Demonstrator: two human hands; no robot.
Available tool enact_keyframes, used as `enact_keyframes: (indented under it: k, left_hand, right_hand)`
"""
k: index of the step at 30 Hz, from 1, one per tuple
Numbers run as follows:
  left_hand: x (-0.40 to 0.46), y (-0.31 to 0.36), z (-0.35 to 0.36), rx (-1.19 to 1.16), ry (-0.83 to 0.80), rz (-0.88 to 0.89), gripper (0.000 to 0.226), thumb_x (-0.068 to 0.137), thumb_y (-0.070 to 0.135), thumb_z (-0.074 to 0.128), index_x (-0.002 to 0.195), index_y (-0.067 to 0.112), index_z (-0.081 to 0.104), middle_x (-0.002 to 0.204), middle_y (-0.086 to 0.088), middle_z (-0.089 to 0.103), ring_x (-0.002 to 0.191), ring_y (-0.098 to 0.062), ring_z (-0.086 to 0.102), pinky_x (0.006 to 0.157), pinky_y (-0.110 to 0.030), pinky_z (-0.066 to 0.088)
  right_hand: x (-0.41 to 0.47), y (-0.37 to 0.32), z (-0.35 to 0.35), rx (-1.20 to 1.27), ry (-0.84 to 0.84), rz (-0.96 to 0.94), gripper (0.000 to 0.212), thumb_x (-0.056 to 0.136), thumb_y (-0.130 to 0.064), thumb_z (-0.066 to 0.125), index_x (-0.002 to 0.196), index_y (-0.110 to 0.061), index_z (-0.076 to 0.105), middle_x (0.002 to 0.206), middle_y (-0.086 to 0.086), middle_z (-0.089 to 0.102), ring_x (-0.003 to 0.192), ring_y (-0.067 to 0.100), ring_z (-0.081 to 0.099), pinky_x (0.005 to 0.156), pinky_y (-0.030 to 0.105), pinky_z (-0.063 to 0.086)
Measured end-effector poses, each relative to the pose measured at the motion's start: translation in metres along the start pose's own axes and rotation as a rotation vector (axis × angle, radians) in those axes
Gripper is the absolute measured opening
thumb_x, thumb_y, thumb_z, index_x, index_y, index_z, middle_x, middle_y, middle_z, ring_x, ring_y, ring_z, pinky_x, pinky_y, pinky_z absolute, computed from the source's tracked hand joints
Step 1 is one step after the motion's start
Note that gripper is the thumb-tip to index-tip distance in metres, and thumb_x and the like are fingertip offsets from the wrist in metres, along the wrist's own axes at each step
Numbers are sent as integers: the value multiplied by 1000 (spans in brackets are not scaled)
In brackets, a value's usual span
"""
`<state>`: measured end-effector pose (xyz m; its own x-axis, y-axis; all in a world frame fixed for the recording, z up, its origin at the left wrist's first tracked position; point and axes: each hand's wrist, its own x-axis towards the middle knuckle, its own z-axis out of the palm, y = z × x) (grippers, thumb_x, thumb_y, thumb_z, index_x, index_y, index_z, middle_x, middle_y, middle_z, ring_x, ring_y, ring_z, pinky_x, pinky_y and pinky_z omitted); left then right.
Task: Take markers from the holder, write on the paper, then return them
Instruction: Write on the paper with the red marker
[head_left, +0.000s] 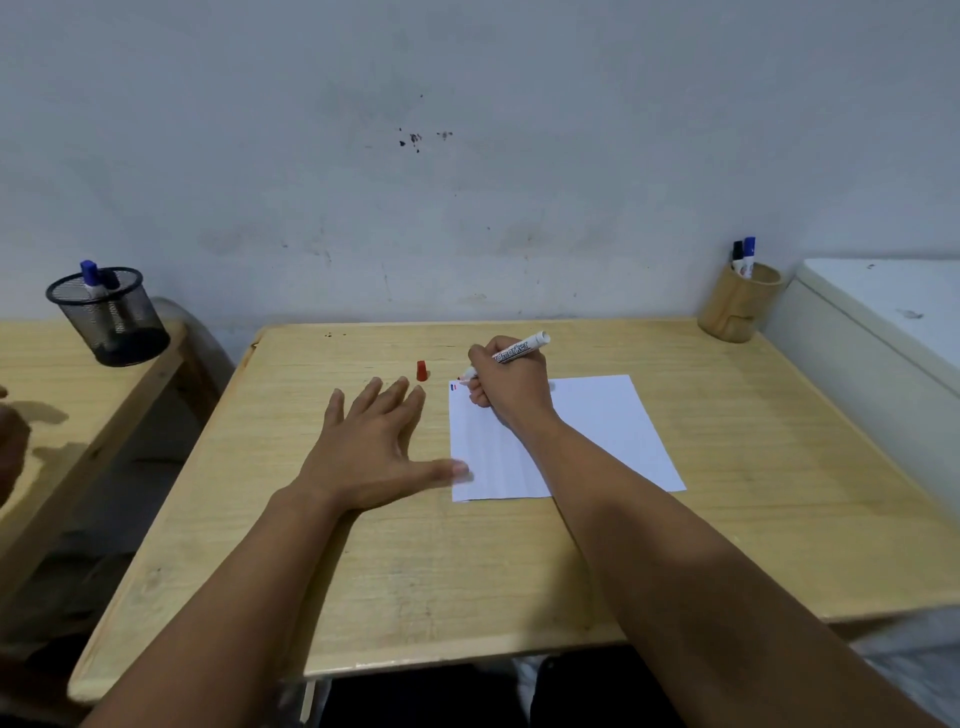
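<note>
Forearms fill the near frame, both reaching over the wooden table (675, 545). Left hand (371, 447) lies flat, fingers spread, holding nothing, thumb tip on the near-left edge of the paper (597, 431) to pin it. Right hand (511, 387) is clamped in a writing grip on an uncapped marker (511, 352), tip down at the paper's far-left corner, next to small red and blue marks there. Red cap (422, 371) stands on the table just beyond the left fingertips, apart from the paper. Step, as I read it: writing with the red marker, early in the sheet. Next move calls for steady tip pressure, left thumb keeping the sheet put, then recapping before return. Wooden holder (737, 306) sits at the far-right corner with a black and a blue marker in it; likely where this one goes back. Mesh holder (111, 319) with markers is on the side table at left. Barrel print reads roughly "...marker"; the start is hidden by fingers, brand not legible.
</note>
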<state>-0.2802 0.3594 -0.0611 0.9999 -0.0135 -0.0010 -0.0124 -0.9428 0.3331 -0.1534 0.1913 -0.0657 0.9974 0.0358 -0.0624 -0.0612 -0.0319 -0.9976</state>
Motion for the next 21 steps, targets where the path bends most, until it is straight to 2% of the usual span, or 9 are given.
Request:
enact_keyframes:
  k: [3, 5, 8, 11, 12, 14, 17, 19, 21]
  left_hand:
    - [17, 0, -1, -252, 268, -139, 69, 96, 72, 38, 151, 31, 49, 148, 7, 59, 144, -21, 45, 120, -53, 22]
    - [37, 0, -4, -263, 369, -198, 52, 100, 55, 48, 146, 32, 55, 129, 6, 70, 125, -23, 60, 108, -53, 37]
    - [62, 1, -7, -253, 348, -213, 42, 97, 46, 58, 138, 34, 62, 125, 4, 68, 114, -21, 65, 100, -49, 47]
    - [73, 4, -5, -211, 350, -188, 29, 97, 39, 63, 123, 31, 72, 119, 4, 70, 109, -22, 67, 93, -45, 51]
    - [75, 5, -3, -199, 369, -179, 25, 97, 36, 64, 118, 28, 74, 115, 3, 72, 107, -23, 68, 89, -43, 53]
    - [77, 6, 1, -203, 414, -173, 20, 97, 30, 66, 110, 22, 77, 108, 1, 77, 102, -26, 69, 84, -40, 55]
    - [78, 10, 1, -314, 454, -199, 18, 96, 24, 68, 108, 17, 80, 105, -1, 80, 101, -25, 71, 84, -36, 55]
    - [79, 16, -7, -475, 453, -251, 17, 95, 22, 70, 107, 15, 80, 102, 0, 81, 100, -22, 73, 87, -33, 54]
    - [80, 25, -22, -667, 450, -290, 13, 94, 20, 72, 103, 15, 79, 92, 2, 81, 94, -18, 74, 86, -32, 54]
  right_hand:
    - [5, -5, -1, 110, -52, 52, 43, 95, -23, 78, 62, -14, 54, 70, 24, 69, 51, 24, 54, 46, 25, 42]
    - [2, -12, -2, 129, -129, 81, 42, 95, -33, 81, 72, -10, 56, 72, 22, 64, 49, 21, 51, 44, 23, 39]
    - [-2, -30, -6, 28, -174, 21, 53, 93, -50, 80, 86, 0, 66, 57, 6, 63, 42, 16, 46, 45, 22, 37]
    - [-2, -48, -14, -53, -156, -127, 43, 91, -38, 85, 78, -3, 64, 54, -2, 59, 41, 11, 47, 48, 23, 41]
    - [-2, -52, -18, -70, -171, -147, 33, 90, -31, 86, 80, -8, 66, 57, 1, 64, 44, 12, 54, 50, 23, 45]
    - [-3, -60, -29, -86, -256, -149, 12, 94, -18, 82, 99, -12, 73, 80, 10, 78, 62, 14, 71, 59, 27, 56]
    - [-5, -68, -44, -31, -321, -119, 22, 107, -9, 61, 125, -16, 73, 110, 10, 80, 82, 18, 79, 73, 37, 63]
    - [-10, -76, -52, 70, -274, -54, 33, 108, -3, 50, 123, -14, 77, 112, 12, 79, 86, 25, 79, 80, 43, 66]
    - [-15, -80, -60, 157, -258, -31, 34, 107, -3, 47, 117, -10, 79, 107, 16, 75, 83, 30, 75, 78, 46, 67]
